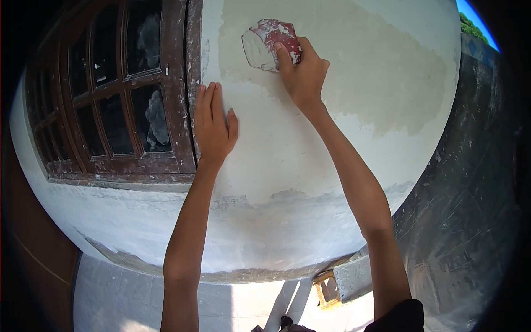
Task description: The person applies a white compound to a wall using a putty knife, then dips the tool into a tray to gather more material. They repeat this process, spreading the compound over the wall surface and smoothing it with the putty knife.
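Note:
My right hand (305,74) grips a flat red putty scraper (286,36) by its right edge, thumb on the face turned toward me. White putty coats the left part of the scraper, which is up against or close to the wall (265,149). Around and right of it spreads a damp-looking grey-beige patch (381,66) of putty. My left hand (214,123) lies flat on the pale wall, fingers pointing up and thumb apart, beside the brown window frame (182,105). It holds nothing.
Glass panes (145,39) fill the wooden window at left. Near the wall's foot stand a small yellowish wooden stool (327,299) and a grey-white block (354,278). Tiled floor (127,293) lies below; a dark wall (459,182) runs along the right.

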`<state>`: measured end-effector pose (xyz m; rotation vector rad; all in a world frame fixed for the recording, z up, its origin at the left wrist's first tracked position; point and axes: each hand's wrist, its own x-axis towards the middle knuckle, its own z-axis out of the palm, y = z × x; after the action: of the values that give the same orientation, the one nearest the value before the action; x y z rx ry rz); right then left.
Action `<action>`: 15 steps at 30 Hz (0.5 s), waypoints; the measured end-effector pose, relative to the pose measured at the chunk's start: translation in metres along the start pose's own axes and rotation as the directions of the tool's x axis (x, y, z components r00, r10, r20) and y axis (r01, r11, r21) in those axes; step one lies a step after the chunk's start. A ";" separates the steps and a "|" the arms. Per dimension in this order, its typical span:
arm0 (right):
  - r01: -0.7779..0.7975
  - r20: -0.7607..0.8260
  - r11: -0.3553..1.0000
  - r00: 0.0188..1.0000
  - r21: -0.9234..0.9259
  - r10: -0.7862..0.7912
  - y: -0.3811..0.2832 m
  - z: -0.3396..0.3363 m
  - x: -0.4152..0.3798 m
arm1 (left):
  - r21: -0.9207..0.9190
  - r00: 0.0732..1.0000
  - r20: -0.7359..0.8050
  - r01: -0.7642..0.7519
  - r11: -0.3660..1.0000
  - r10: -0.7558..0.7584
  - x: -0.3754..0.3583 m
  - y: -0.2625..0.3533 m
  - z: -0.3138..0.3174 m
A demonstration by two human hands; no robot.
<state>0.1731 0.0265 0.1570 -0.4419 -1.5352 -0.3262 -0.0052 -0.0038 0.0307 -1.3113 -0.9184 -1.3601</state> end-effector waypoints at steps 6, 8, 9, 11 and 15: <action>-0.230 -0.317 0.970 0.928 -0.075 0.196 0.031 -0.045 0.017 | 0.003 1.000 -0.013 -0.005 1.000 0.005 -0.001 0.000 0.001; -0.327 -0.326 0.937 0.878 0.127 0.350 0.010 -0.053 0.011 | 0.005 1.000 0.012 0.023 1.000 -0.023 -0.001 0.002 0.000; -0.321 -0.328 0.938 0.879 0.128 0.345 0.001 -0.048 0.007 | 0.006 1.000 0.005 0.022 1.000 -0.022 0.000 0.001 0.001; -0.191 -0.122 0.934 0.964 0.301 0.237 -0.018 -0.030 -0.002 | -0.009 1.000 0.000 0.021 1.000 -0.021 -0.002 0.000 0.002; -0.049 0.070 0.999 0.996 0.019 0.048 -0.007 -0.007 -0.002 | -0.027 1.000 0.013 0.022 0.999 -0.022 -0.002 -0.001 0.000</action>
<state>0.1760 0.0172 0.1551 -0.4774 -1.5919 -0.2591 -0.0061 -0.0034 0.0287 -1.3356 -0.9283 -1.3867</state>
